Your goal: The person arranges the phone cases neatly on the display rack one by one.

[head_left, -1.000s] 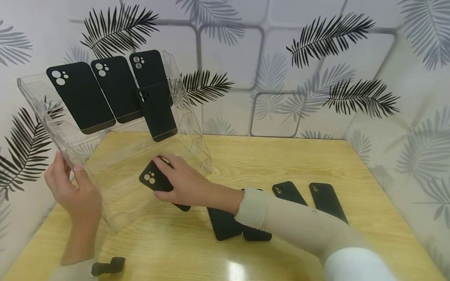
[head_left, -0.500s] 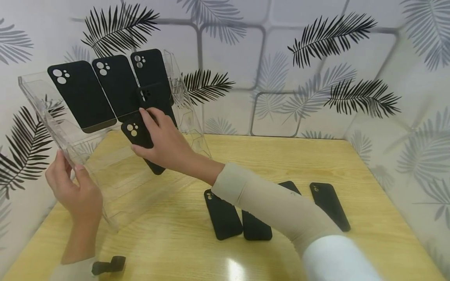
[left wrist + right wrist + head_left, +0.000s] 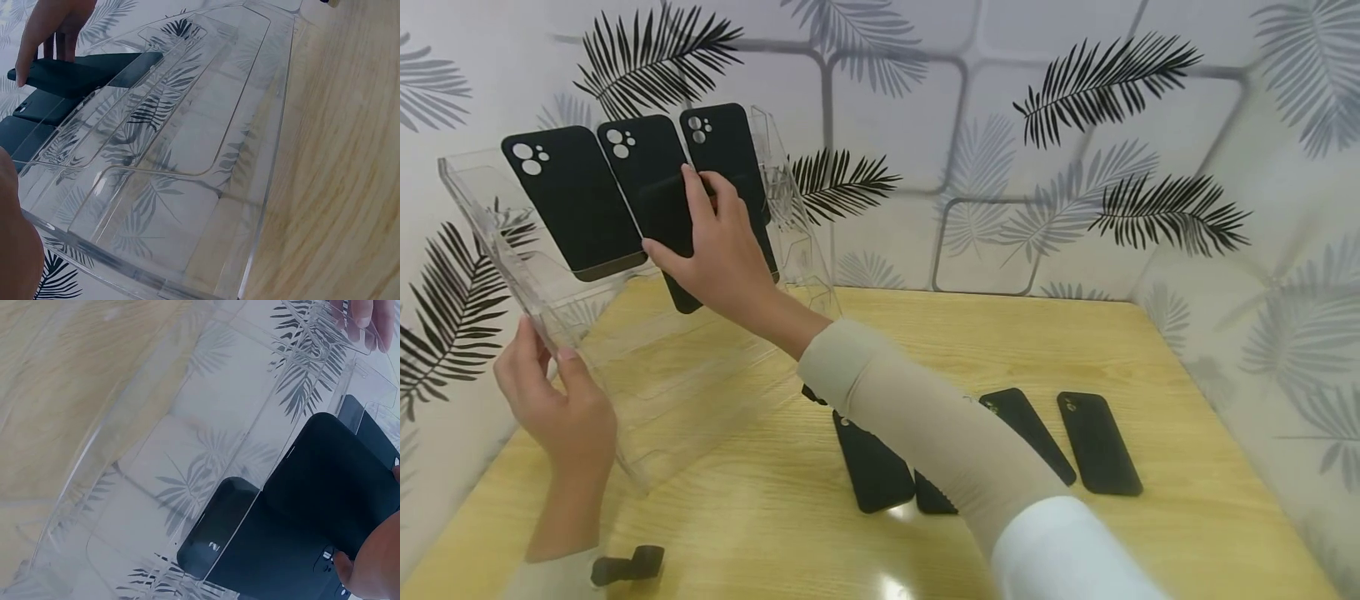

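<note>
At the left, the left hand pinches the near left edge of the clear stepped rack between thumb and fingers, seemingly to steady it against the other hand's pressure. On the rack's far, upper step the left case, the middle case and the upper right case lean back side by side, camera cutouts at the top, probably so that their backs face the person.

In front of the middle case is the held case, clamped in the right hand: the thumb is toward its left side and the fingers reach up and to the right. Much of it lies left of the palm, its lower end showing below the thumb — a sideways hold that likely keeps that end free. Whether it touches the step, I cannot tell. Just right of it, mostly behind the hand, stands the lower right case.

Farther right, four loose cases lie flat on the table, some partly under the right sleeve — within easy reach, I judge.
</note>
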Tool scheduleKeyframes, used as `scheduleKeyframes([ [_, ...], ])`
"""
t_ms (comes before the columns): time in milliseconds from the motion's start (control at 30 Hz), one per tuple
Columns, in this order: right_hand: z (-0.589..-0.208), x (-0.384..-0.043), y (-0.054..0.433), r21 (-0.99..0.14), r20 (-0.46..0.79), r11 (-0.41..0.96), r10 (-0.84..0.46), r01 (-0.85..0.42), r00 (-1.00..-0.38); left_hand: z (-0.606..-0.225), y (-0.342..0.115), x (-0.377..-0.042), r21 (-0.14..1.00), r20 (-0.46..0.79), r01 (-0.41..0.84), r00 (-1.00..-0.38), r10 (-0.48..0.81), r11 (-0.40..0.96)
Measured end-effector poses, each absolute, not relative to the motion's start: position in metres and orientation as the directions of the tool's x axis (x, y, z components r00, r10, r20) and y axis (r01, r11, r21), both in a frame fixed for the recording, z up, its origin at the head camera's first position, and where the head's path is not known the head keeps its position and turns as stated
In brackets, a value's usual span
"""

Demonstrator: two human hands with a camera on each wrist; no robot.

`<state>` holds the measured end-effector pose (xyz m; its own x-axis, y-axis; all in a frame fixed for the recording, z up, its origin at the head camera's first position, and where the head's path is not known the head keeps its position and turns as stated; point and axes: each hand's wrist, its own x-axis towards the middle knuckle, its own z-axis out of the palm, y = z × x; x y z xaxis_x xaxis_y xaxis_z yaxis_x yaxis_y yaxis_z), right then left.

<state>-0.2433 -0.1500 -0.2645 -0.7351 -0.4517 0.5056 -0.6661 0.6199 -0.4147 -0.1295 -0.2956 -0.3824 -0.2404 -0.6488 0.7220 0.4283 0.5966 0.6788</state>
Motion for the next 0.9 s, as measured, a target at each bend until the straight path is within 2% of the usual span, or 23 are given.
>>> scheduleKeyframes([
  [167, -0.264, -0.243, -0.162, -0.412, 0.516, 0.625, -0.440, -0.663, -0.735, -0.385, -0.300, -0.130, 0.689, 0.717, 0.411, -0.267, -0.644, 0.596],
  [433, -0.274, -0.241, -0.174, -0.367, 0.476, 0.691, -0.436, -0.623, -0.764, -0.377, -0.292, -0.123, 0.698, 0.708, 0.415, -0.275, -0.651, 0.584],
  [500, -0.277, -0.241, -0.177, -0.328, 0.477, 0.719, -0.435, -0.613, -0.764, -0.377, -0.292, -0.124, 0.697, 0.709, 0.414, -0.274, -0.650, 0.586],
  [733, -0.287, -0.242, -0.181, -0.089, 0.503, 0.842, -0.424, -0.533, -0.753, -0.387, -0.301, -0.130, 0.698, 0.710, 0.408, -0.289, -0.642, 0.588],
  [900, -0.288, -0.244, -0.183, -0.010, 0.535, 0.872, -0.408, -0.489, -0.740, -0.392, -0.306, -0.132, 0.700, 0.710, 0.401, -0.299, -0.638, 0.591],
])
